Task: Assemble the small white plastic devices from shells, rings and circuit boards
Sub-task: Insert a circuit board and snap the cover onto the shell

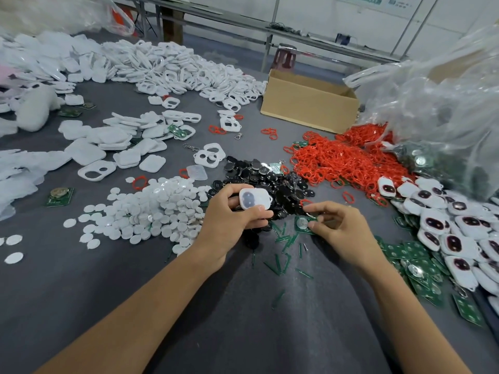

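My left hand (229, 220) grips a small white shell (253, 198) with two dark patches showing through it, held above the table's middle. My right hand (340, 228) pinches a green circuit board (303, 224) with a round silver cell on it, just right of the shell. A heap of red rings (345, 157) lies behind my right hand, and one red ring (306, 202) lies close to my right fingers. Black parts (270, 176) are piled behind both hands. White round discs (151, 206) lie heaped at my left.
Assembled white devices (453, 228) and loose green boards (410, 255) fill the right edge. White shells (172, 68) cover the far left of the grey table (135, 292). A cardboard box (307, 103) stands at the back, with clear plastic bags (437, 109) to its right. Green offcuts (283, 257) lie between my wrists.
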The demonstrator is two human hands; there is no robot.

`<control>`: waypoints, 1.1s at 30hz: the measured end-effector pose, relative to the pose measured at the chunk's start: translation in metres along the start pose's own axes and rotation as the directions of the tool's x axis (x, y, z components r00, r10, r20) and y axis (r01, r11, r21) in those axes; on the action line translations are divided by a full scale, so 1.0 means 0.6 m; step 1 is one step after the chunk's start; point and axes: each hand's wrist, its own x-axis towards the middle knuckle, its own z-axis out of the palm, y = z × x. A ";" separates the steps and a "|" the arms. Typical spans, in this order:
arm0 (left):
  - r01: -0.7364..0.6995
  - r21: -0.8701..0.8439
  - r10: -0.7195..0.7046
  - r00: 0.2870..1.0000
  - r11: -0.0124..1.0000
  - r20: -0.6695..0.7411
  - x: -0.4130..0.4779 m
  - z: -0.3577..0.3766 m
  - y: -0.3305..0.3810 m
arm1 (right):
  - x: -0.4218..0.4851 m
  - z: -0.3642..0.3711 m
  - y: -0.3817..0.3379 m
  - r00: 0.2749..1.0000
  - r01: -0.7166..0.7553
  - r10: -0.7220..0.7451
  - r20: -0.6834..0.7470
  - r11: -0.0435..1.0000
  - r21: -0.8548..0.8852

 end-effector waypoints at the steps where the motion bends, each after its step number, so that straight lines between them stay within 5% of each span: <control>1: -0.001 0.001 0.001 1.000 1.000 0.000 0.000 0.000 0.000 | -0.001 0.000 -0.001 1.000 0.012 -0.012 0.000 1.000 -0.013; 15: -0.002 -0.008 0.002 1.000 1.000 0.008 -0.001 0.000 0.000 | -0.016 -0.030 -0.019 0.942 0.328 -0.323 0.087 0.840 -0.432; 20: -0.003 -0.008 0.003 1.000 1.000 0.005 -0.001 0.001 0.000 | -0.024 -0.013 -0.030 0.889 0.451 -0.445 0.104 0.817 -0.360; 33: 0.013 -0.014 -0.013 1.000 1.000 -0.002 -0.002 0.001 0.001 | -0.024 -0.005 -0.026 0.990 0.105 -0.116 -0.081 0.986 -0.129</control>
